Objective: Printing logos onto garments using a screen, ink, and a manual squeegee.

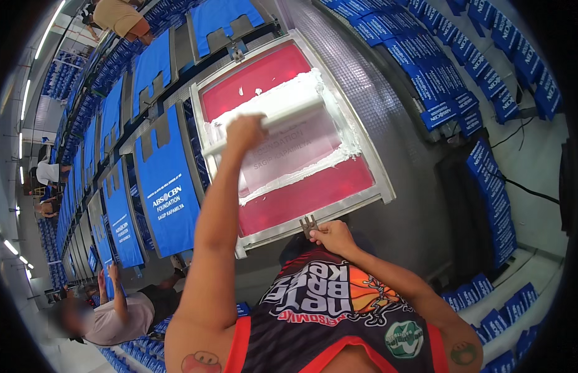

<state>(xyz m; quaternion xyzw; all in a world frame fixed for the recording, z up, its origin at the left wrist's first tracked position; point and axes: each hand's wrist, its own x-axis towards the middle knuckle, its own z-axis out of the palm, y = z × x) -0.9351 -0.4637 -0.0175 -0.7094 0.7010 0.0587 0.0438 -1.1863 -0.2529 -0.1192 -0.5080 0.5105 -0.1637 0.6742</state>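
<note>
Blue bags [168, 186] beside framed red screen [282, 155], hands [245, 132] on squeegee [289, 118].

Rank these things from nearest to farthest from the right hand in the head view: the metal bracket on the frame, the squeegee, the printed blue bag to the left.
1. Metal bracket: on the frame's near edge, touching the right hand.
2. Squeegee: up the screen, held by the left hand.
3. Printed blue bag: far to the left, beside the frame.

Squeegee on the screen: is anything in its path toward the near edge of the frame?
Nothing visible blocks it. The left hand holds the squeegee across the screen; only white ink lies ahead. The right hand grips the frame's near edge, outside the mesh.
</note>
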